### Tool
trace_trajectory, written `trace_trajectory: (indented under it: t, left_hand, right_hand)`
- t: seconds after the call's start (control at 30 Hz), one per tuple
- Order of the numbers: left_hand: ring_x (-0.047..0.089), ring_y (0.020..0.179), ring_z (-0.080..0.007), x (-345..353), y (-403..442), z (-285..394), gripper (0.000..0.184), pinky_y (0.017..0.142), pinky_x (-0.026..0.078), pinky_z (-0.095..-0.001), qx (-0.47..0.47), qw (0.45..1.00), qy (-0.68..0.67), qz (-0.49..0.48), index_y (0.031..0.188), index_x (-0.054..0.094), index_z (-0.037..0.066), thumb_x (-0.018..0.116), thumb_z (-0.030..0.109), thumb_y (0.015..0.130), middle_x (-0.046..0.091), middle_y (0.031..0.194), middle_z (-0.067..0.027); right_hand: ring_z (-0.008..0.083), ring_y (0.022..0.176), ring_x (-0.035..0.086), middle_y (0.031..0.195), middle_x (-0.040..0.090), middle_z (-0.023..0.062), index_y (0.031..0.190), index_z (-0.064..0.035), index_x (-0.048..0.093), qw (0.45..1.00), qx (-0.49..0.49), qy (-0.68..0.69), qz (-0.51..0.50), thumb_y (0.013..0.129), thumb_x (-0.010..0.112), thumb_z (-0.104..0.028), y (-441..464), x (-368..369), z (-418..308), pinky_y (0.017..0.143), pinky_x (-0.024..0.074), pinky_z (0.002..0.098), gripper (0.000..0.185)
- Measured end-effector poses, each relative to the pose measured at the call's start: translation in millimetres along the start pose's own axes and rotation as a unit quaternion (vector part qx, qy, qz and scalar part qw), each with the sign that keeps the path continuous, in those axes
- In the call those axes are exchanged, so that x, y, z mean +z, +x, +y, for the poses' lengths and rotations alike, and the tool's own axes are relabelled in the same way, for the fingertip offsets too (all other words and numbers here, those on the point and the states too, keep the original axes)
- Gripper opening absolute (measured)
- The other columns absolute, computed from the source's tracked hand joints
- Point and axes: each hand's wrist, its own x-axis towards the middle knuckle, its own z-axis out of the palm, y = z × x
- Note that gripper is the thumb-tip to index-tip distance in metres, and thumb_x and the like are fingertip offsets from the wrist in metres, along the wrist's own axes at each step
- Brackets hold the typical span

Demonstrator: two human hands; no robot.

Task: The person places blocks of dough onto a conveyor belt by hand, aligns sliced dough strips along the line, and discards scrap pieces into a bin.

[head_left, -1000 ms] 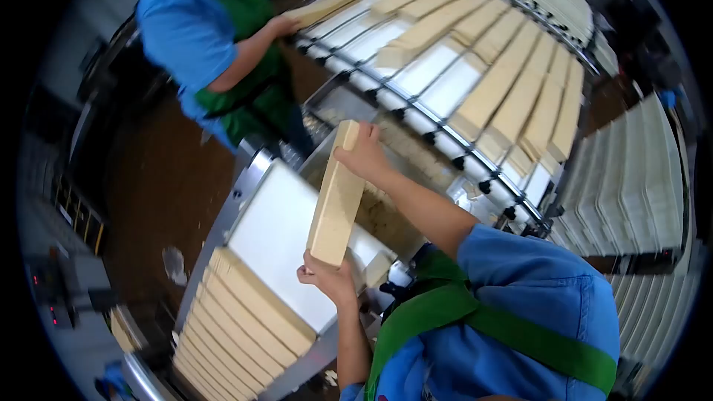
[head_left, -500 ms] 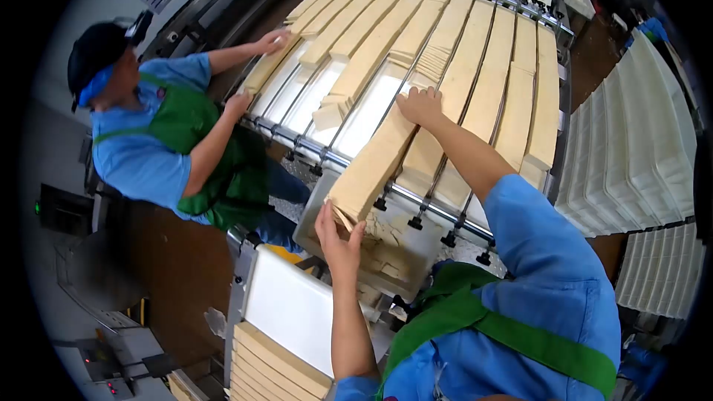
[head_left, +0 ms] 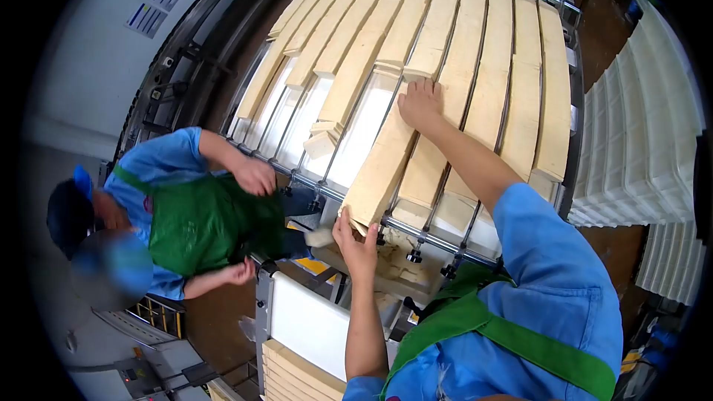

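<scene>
A long pale yellow slab (head_left: 380, 165) lies in a lane between metal rods, its near end at the table's front rail. My left hand (head_left: 356, 245) holds that near end, thumb and fingers around the corner. My right hand (head_left: 422, 105) rests on the slab's far end, with the fingertips close to the end of another slab (head_left: 433, 30) further up. Small cut pieces (head_left: 321, 145) lie in a lane to the left. Long slabs (head_left: 483, 104) fill the lanes on the right.
At the left a person (head_left: 200, 215) in a green apron leans beside the table. Below the front rail (head_left: 475, 256) is a bin (head_left: 401, 278) with scraps. More slabs (head_left: 297, 375) sit on a white surface (head_left: 308, 319) at the bottom. White stacked trays (head_left: 631, 134) stand right.
The slab, earlier held up in both my hands, now lies in the lane, moved slightly forward with my hands. The other person has let go of a slab and turned away from the table.
</scene>
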Motion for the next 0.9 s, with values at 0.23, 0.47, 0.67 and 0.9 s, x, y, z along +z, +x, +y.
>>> trace_trajectory:
  t: [0.23, 0.47, 0.67, 0.9]
  left_hand:
    - [0.045, 0.119, -0.0358, 13, 4, -4, 0.071, 0.099, 0.042, -0.0392, 0.036, 0.998, 0.04, 0.026, 0.141, 0.035, 0.003, 0.072, 0.007, 0.081, 0.034, 0.134, -0.0225]
    - [0.043, 0.123, -0.0334, 27, 24, -1, 0.074, 0.098, 0.043, -0.0367, 0.046, 0.998, 0.037, -0.03, 0.142, 0.033, 0.001, 0.072, 0.005, 0.08, 0.035, 0.137, -0.0242]
    - [0.043, 0.128, -0.0235, 13, 24, -8, 0.069, 0.103, 0.038, -0.0317, 0.025, 0.994, -0.084, -0.06, 0.143, 0.029, -0.003, 0.06, -0.01, 0.081, 0.036, 0.144, -0.0175]
    - [0.043, 0.128, -0.0337, -9, -53, -42, 0.055, 0.107, 0.033, -0.0358, -0.044, 0.979, -0.042, 0.194, 0.134, 0.043, -0.003, 0.051, -0.003, 0.079, 0.044, 0.137, -0.0231]
  right_hand:
    - [0.0279, 0.119, 0.039, 0.125, 0.05, 0.0133, 0.127, -0.0013, 0.046, 0.997, -0.075, 0.02, 0.03, 0.093, 0.038, -0.036, -1, -1, 14, 0.103, 0.0236, 0.0458, 0.049]
    - [0.0307, 0.119, 0.04, 0.129, 0.046, 0.0143, 0.128, -0.0023, 0.047, 0.987, -0.078, 0.025, 0.137, 0.091, 0.048, -0.037, -24, -5, -2, 0.103, 0.0242, 0.0494, 0.051]
    - [0.0293, 0.122, 0.042, 0.13, 0.047, 0.0144, 0.121, -0.0117, 0.057, 0.889, -0.398, 0.225, -0.01, 0.083, 0.058, -0.026, -147, -17, -66, 0.097, 0.0293, 0.0501, 0.041]
    - [0.0314, 0.133, 0.035, 0.144, 0.041, 0.0097, 0.1, -0.0128, 0.068, 0.887, -0.457, 0.058, -0.024, 0.075, 0.06, -0.017, -181, -7, -66, 0.108, 0.0222, 0.0555, 0.027]
